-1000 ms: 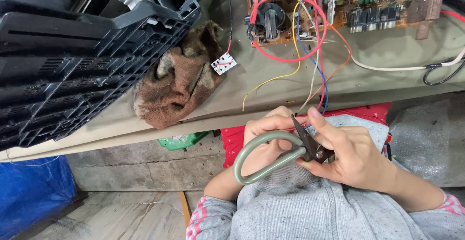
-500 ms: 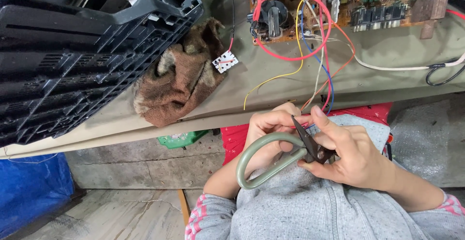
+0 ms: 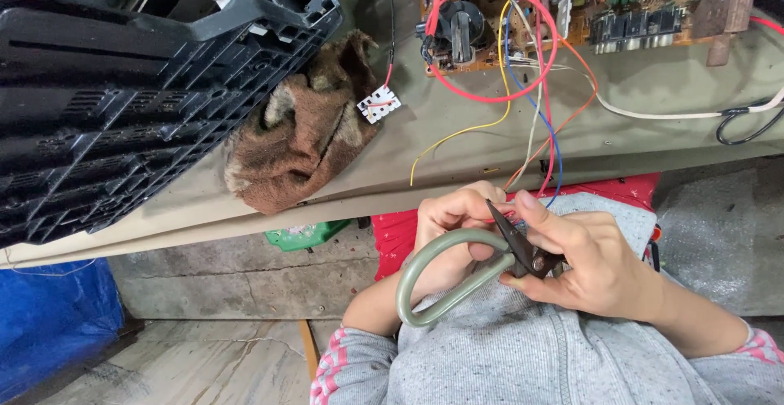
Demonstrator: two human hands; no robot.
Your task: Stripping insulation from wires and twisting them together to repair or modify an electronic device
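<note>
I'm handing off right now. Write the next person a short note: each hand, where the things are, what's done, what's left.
Right hand: grips the scissors, blades pointing up at the wires.
Left hand: pinches the wire ends by the blade tips.
The wires hang off the bench edge from the circuit board; brown rag and black casing lie to the left.
Done: wires gathered at the blades.
Left: no cut is visible.

Soft, even daylight, faint shadows, sharp focus, no glare.
</note>
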